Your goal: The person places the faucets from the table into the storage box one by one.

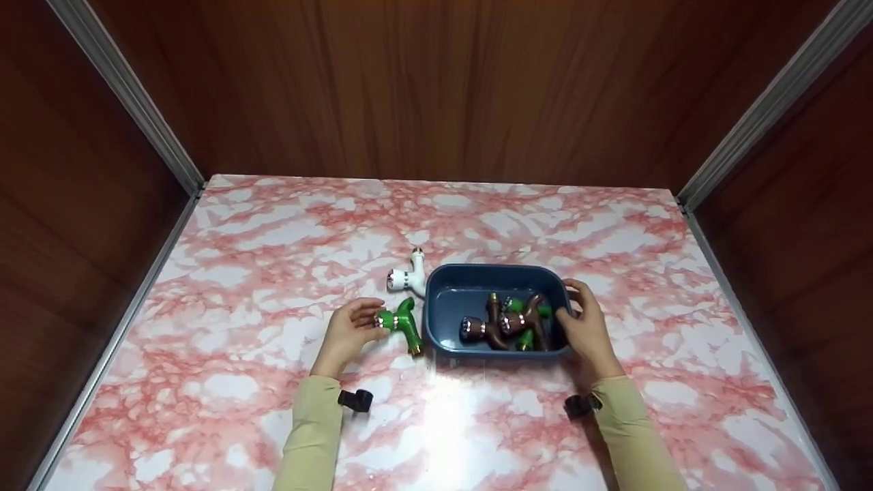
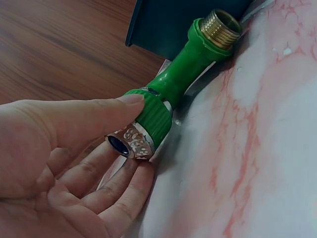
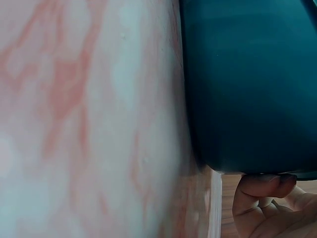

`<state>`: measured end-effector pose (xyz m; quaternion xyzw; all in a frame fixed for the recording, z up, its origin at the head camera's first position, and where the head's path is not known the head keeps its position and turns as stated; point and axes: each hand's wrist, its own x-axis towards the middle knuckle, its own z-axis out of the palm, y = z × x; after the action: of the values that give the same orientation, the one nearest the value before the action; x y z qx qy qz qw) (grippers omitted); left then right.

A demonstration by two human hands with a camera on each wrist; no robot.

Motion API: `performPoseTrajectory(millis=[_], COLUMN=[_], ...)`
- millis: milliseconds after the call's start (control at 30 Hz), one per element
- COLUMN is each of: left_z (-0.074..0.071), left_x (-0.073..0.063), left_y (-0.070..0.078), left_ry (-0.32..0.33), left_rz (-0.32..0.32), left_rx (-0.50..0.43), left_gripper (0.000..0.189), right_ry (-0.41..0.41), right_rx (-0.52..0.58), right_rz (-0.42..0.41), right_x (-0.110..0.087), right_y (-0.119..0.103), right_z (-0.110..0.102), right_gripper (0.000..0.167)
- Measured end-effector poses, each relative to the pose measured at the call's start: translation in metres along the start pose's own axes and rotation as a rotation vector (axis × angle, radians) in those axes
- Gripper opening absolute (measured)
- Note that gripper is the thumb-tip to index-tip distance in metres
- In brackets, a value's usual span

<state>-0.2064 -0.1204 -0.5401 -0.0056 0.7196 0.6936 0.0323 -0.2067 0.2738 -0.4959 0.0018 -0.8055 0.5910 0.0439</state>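
Observation:
My left hand (image 1: 348, 334) pinches the ribbed knob of a green tap (image 1: 407, 322) between thumb and fingers, just left of the blue bin. In the left wrist view, the brass-threaded end of this green tap (image 2: 178, 72) points away from the palm. The right hand (image 1: 590, 331) grips the right end wall of the blue bin (image 1: 447, 300), its thumb over the rim. Inside the bin lie a brown tap (image 1: 479, 329), another brown tap (image 1: 539, 324) and green tap parts (image 1: 525, 339) partly covered by them. The right wrist view shows fingers (image 3: 265, 186) against the bin's outer wall.
A white tap (image 1: 409, 278) lies against the bin's left side, behind the green one. Everything stands on a red-and-white marbled table (image 1: 273, 273). Brown wood-grain panels (image 1: 436, 88) enclose the back and both sides.

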Motion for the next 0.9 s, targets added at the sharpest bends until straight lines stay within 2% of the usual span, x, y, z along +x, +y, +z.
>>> performPoseTrajectory(millis=[133,367,633,900], left_z=[-0.0006,-0.0016,-0.0018,-0.0012], left_x=[0.0004,0.0005,-0.0004,0.0001], left_y=[0.0006,-0.0006,0.0003,-0.0007], left_ry=[0.001,-0.015,0.007,0.024], left_rz=[-0.011,0.009,-0.029,-0.058], left_rx=[0.011,-0.02,0.008,-0.026], left_gripper=[0.052,0.054,0.052,0.052], right_ry=[0.001,-0.006,-0.007,-0.013], right_rx=[0.007,0.004,-0.014,-0.019], right_rz=[-0.003,-0.01,-0.022,-0.064], right_x=[0.0013,0.0018,0.0003,0.0011], right_y=[-0.0002,0.0005,-0.0004,0.0042], right_z=[0.0003,0.0001,-0.0003,-0.0002], right_gripper=[0.049,0.05,0.051,0.05])
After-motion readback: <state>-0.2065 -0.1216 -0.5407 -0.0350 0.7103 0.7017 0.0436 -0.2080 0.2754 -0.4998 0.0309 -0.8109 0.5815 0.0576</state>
